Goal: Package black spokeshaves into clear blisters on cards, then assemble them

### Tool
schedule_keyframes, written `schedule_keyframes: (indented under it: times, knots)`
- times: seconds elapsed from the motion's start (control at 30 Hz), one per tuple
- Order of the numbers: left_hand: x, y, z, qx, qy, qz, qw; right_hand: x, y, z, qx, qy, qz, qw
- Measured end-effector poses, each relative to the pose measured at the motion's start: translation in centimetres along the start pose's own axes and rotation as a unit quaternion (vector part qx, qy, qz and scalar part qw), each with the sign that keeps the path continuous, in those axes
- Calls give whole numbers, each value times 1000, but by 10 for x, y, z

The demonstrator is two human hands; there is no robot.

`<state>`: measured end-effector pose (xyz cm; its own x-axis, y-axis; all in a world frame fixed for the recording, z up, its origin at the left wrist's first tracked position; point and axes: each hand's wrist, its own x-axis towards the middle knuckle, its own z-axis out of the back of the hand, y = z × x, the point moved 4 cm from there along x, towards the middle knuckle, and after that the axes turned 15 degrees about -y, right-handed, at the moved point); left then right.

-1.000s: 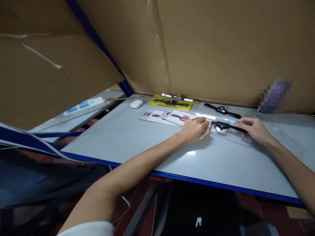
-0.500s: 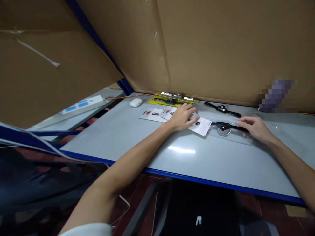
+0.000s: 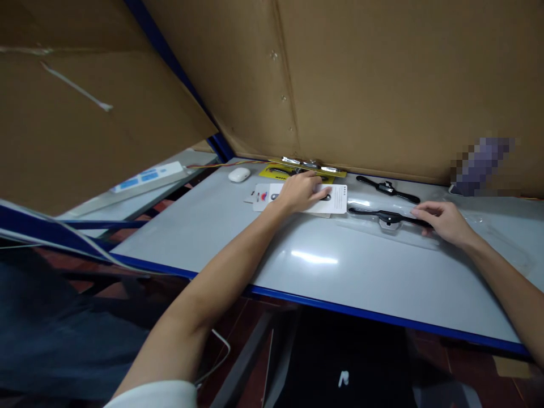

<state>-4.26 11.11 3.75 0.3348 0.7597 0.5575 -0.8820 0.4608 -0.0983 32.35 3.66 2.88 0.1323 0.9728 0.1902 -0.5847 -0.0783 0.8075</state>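
Observation:
My left hand (image 3: pixel 300 192) rests on a white printed packaging card (image 3: pixel 338 199), thumb stretched out and fingers curled over it. That card lies on top of another card, whose edge shows at the left and below. My right hand (image 3: pixel 444 221) closes around the right handle end of a black spokeshave (image 3: pixel 389 217). The spokeshave sits in a clear plastic blister tray (image 3: pixel 410 241) on the table; whether the fingers pinch tool, plastic or both is hard to tell. Behind it lies a second black spokeshave (image 3: pixel 386 188), untouched.
Yellow-carded packages (image 3: pixel 272 170) lie by the back panel. A white earbud case (image 3: pixel 239 174) is at the table's left and a power strip (image 3: pixel 148 175) on the neighbouring table. More clear plastic (image 3: pixel 480 218) lies right. A blue edge (image 3: pixel 340 310) borders the table (image 3: pixel 238 238).
My left hand has moved left with the white card, laying it level over the other card. The near spokeshave's left end is uncovered. My right hand stays at the handle end.

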Motion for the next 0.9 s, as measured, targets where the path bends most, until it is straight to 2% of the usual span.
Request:
schedule_keyframes:
  times: [0.13, 0.27, 0.4, 0.67, 0.9]
  knots:
    - [-2, 2, -2, -14, 37, 13, 999, 1, -1, 1, -13, -18, 9, 1000]
    - [-3, 6, -7, -41, 71, -22, 996, 1, -2, 2, -27, -29, 20, 999]
    - [-4, 12, -9, -38, 82, -41, 995, 1, -2, 2, -36, -44, 21, 998]
    - [-6, 5, -4, -58, 141, -33, 988, -1, -3, 2, -44, -67, 42, 996]
    - [-7, 5, -9, -67, 137, -34, 988, -1, -2, 1, -50, -71, 45, 995]
